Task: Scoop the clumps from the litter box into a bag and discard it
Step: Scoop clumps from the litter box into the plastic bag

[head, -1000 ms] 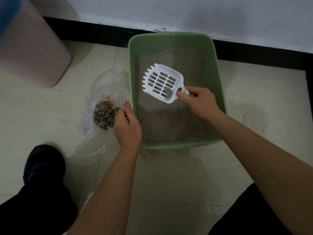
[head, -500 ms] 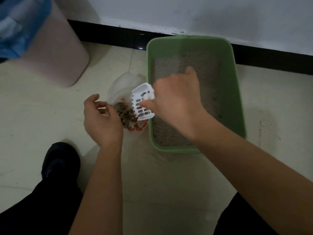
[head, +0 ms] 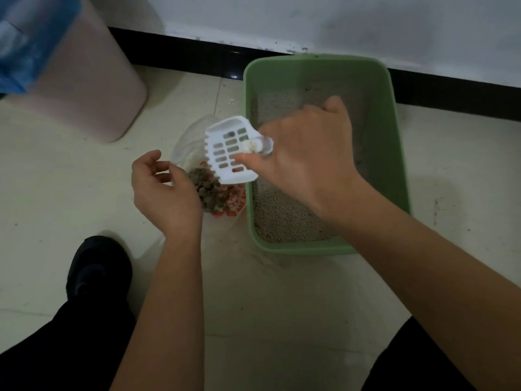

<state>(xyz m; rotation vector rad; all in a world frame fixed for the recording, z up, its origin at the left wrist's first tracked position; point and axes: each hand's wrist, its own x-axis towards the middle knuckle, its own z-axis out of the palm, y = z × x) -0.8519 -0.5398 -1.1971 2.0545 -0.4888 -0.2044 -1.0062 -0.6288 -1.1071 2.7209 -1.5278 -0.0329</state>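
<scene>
A green litter box with grey litter stands on the floor by the wall. Left of it lies a clear plastic bag with red print, holding a heap of dark clumps. My right hand grips the handle of a white slotted scoop, which is tipped on its side over the bag's mouth. No clump shows in the scoop. My left hand sits at the bag's left side, fingers curled on its edge.
A pink bin with a blue liner stands at the back left. My black shoe is on the pale tiled floor at the lower left. A black skirting board runs along the white wall behind the box.
My right hand carried the scoop with a clump from over the litter to the bag and tipped it. The clump no longer shows in the scoop. My left hand shifted left along the bag.
</scene>
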